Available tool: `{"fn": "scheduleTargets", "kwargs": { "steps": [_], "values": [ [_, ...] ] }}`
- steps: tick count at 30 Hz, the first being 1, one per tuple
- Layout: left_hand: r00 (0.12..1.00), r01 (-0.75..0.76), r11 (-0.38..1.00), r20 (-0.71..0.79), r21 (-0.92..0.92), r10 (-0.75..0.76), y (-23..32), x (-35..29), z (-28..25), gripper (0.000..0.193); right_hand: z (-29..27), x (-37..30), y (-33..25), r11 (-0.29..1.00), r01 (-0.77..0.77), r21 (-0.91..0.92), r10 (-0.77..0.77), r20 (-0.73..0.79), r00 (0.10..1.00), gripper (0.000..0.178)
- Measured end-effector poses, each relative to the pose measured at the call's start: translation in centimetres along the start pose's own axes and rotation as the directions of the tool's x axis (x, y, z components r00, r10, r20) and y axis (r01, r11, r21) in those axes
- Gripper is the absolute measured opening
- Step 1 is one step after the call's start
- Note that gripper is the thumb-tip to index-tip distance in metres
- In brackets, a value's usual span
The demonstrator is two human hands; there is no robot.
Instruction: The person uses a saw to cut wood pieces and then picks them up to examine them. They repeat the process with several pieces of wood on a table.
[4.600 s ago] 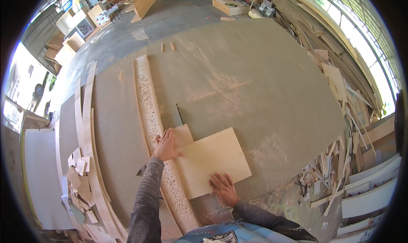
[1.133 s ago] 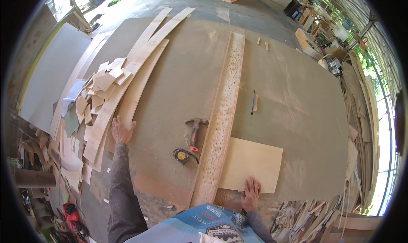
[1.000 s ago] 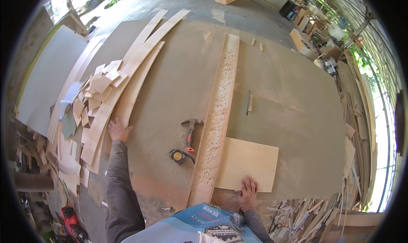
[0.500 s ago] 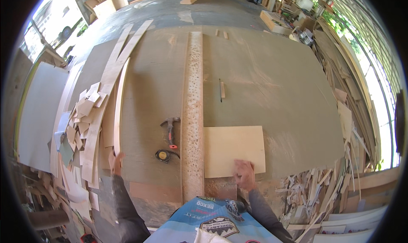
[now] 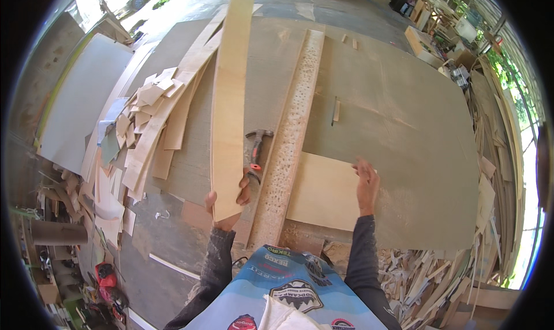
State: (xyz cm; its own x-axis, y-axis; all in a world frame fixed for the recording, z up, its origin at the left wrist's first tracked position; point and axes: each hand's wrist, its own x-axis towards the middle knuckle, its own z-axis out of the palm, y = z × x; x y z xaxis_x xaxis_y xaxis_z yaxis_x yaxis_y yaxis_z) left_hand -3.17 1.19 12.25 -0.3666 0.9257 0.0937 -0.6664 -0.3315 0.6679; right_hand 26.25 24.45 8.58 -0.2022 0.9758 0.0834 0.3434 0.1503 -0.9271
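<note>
A long, narrow plywood strip (image 5: pixel 229 99) is raised above the worktable, pointing away from me, its far end reaching the top of the view. My left hand (image 5: pixel 244 192) is closed round the near end, fingers on one edge and thumb on the other. My right hand (image 5: pixel 367 187) is at the far right corner of a pale rectangular plywood panel (image 5: pixel 323 186), fingers apart and slightly bent; whether they touch it I cannot tell. Between strip and panel lies a long board with a pitted face (image 5: pixel 292 134). A claw hammer (image 5: pixel 256 151) rests beside the strip; the tape measure is mostly hidden behind my left hand.
Plywood offcuts (image 5: pixel 151 99) are heaped over longer strips on the table's left. A small wood piece (image 5: pixel 337 111) lies beyond the panel. Scrap strips (image 5: pixel 421 272) pile up at the near right, and boards (image 5: pixel 502 157) lean along the right side.
My left hand has lifted the strip from the table's left side and brought it rightward. My right hand has moved from the panel's near edge to its far right corner. The view has turned.
</note>
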Motion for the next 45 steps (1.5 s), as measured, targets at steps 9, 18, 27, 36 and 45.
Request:
{"fn": "scheduleTargets", "kwargs": {
  "steps": [9,18,27,36,45],
  "values": [
    [0.935,0.351,0.894,-0.045,0.277,-0.353,-4.8,5.5,5.7,0.103,-0.5,2.4,-11.9,0.851,0.045,0.523,-0.120,0.110,0.987,0.064],
    [0.911,0.037,0.417,0.140,0.908,-0.387,-6.3,8.7,10.6,0.061,-6.0,3.5,-7.7,0.855,-0.274,0.441,0.355,-0.112,0.928,0.041],
    [0.943,0.084,0.938,-0.332,0.337,0.034,-9.2,7.4,13.6,0.020,-9.8,-2.1,-0.2,0.659,0.163,0.734,0.384,-0.515,0.766,0.024],
    [0.892,0.388,0.903,-0.171,-0.187,-0.419,-12.2,1.9,15.0,0.015,-11.6,-6.7,-0.6,0.623,0.386,0.680,0.322,-0.673,0.666,0.019],
    [0.822,0.522,0.803,-0.082,-0.289,-0.564,-13.0,0.5,14.9,0.008,-12.4,-9.3,0.9,0.614,0.455,0.645,0.336,-0.735,0.589,0.020]
  ]
}}
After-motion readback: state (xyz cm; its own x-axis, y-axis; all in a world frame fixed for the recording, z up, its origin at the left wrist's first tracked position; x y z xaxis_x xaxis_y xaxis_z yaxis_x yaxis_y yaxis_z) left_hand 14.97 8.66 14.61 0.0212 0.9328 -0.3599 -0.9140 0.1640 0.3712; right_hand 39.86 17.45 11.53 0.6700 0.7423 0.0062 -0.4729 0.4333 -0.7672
